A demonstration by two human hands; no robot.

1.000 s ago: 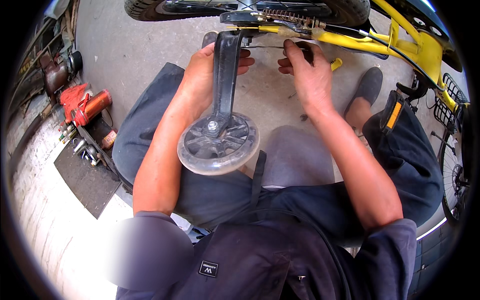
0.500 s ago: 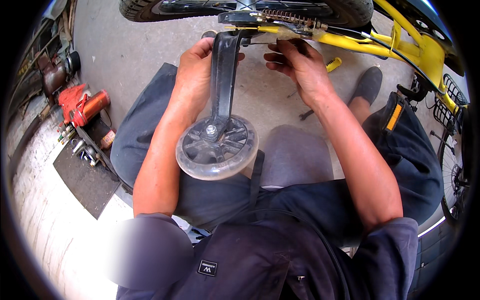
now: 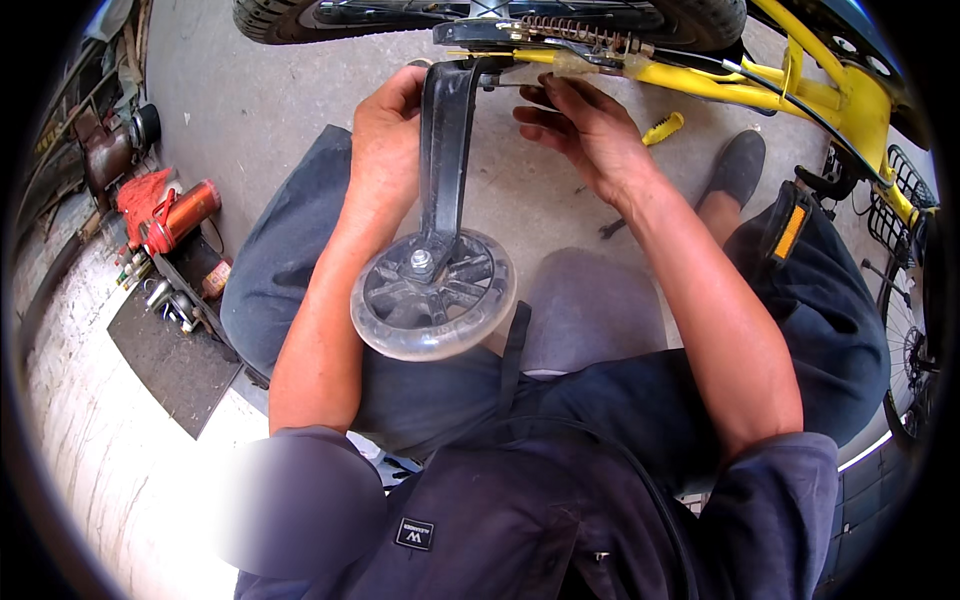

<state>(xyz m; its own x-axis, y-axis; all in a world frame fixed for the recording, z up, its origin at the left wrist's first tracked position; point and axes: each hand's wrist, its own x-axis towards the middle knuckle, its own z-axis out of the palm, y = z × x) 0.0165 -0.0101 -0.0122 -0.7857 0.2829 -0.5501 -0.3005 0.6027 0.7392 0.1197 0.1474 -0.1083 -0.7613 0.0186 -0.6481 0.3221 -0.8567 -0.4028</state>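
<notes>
A small training wheel [image 3: 435,295] with a clear tyre and black spokes hangs from its black bracket [image 3: 447,150], just below the bicycle's rear hub [image 3: 490,35]. My left hand [image 3: 388,140] is closed against the left side of the bracket, and its fingertips go out of sight behind it. To the right of the bracket, my right hand [image 3: 590,125] has its thumb and forefinger pinched together at a thin metal part under the yellow frame tube [image 3: 690,82]. The other fingers are curled loosely. What sits between the pinching fingertips is too small to make out.
A coil spring [image 3: 580,33] and brake cable run along the hub. Behind my right hand, a yellow-handled tool [image 3: 663,128] lies on the concrete floor. At left are a red-orange cylinder [image 3: 190,215] and a dark mat [image 3: 175,355]. Another bicycle's wheel [image 3: 900,340] stands far right.
My right hand has shifted slightly left toward the bracket. Left fingertips that showed past the bracket's right edge are now hidden. The wheel and bracket have barely moved.
</notes>
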